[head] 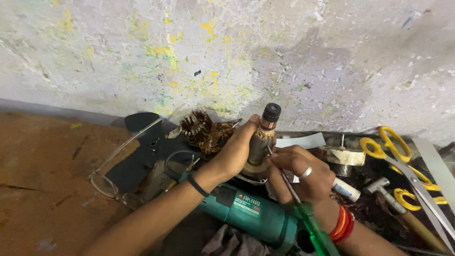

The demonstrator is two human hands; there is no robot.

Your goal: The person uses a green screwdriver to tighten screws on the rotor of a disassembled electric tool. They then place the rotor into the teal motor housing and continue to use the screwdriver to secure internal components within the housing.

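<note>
My left hand [235, 150] grips a motor armature [262, 138] upright, its black end cap and copper commutator at the top. My right hand [299, 171], with a ring and red bangles on the wrist, holds a green-handled screwdriver [310, 223] whose thin metal tip touches the armature's side. Both hands hover over a teal angle grinder [251, 213] lying on the floor.
A second armature with loose copper windings [204, 130] lies behind my left hand. Clear glasses [111, 173] rest at the left on a black sheet. Yellow-handled scissors [395, 151], a hammer [395, 201], a white tube and a round wooden disc [342, 155] lie at the right. A paint-spattered wall stands behind.
</note>
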